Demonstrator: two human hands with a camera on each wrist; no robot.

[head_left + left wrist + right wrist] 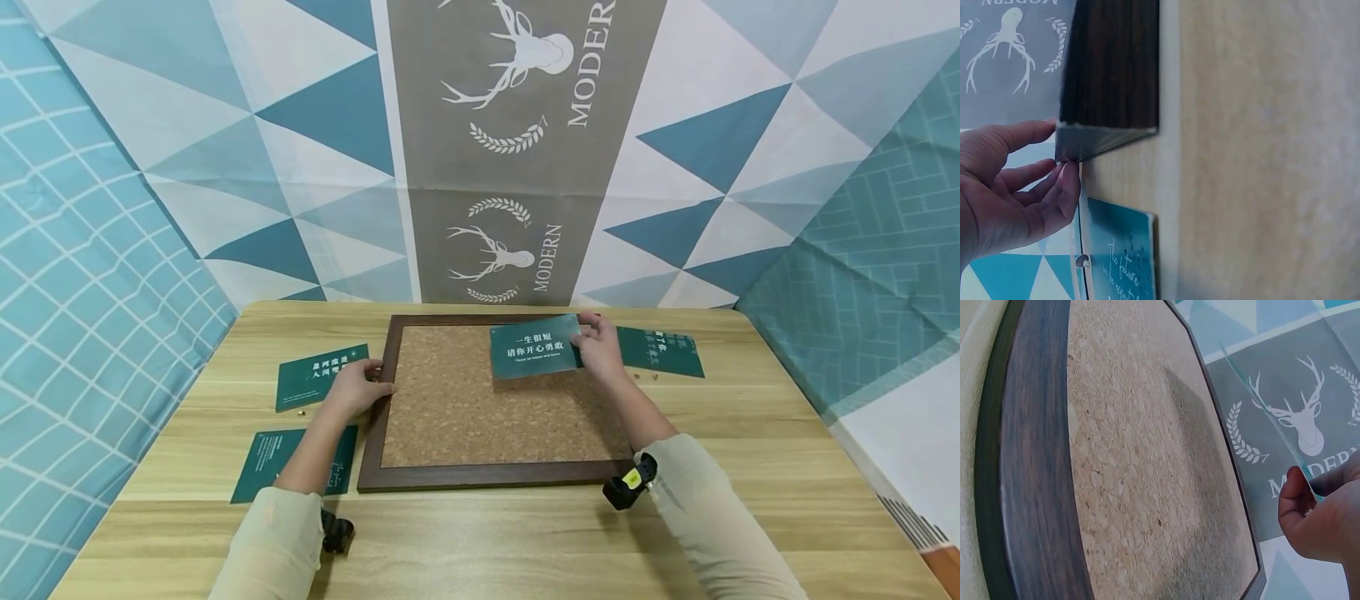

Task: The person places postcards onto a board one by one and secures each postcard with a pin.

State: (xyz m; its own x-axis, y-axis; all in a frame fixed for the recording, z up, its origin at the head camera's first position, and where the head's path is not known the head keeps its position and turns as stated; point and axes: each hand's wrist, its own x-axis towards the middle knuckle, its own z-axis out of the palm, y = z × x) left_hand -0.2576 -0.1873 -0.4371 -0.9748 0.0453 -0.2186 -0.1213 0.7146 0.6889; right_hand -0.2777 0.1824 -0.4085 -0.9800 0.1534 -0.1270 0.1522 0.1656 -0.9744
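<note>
A cork board (465, 400) in a dark brown wooden frame lies in the middle of the table. My left hand (354, 388) grips the left side of that frame; the left wrist view has the thumb and fingertips (1071, 181) at its edge. Over the board's upper right part, my right hand (602, 348) pinches a dark green card (528, 357) with white Chinese lettering by its right end. In the right wrist view the card (1267, 411) appears edge-on, raised above the cork, and a shadow falls on the board below.
Left of the board lie two green printed cards, an upper one (300, 390) and a lower one (268, 457). Another green card (663, 353) lies to the right. Small gold-coloured pieces (302, 413) sit near the cards on both sides. A patterned cloth wall (495, 183) stands behind the table.
</note>
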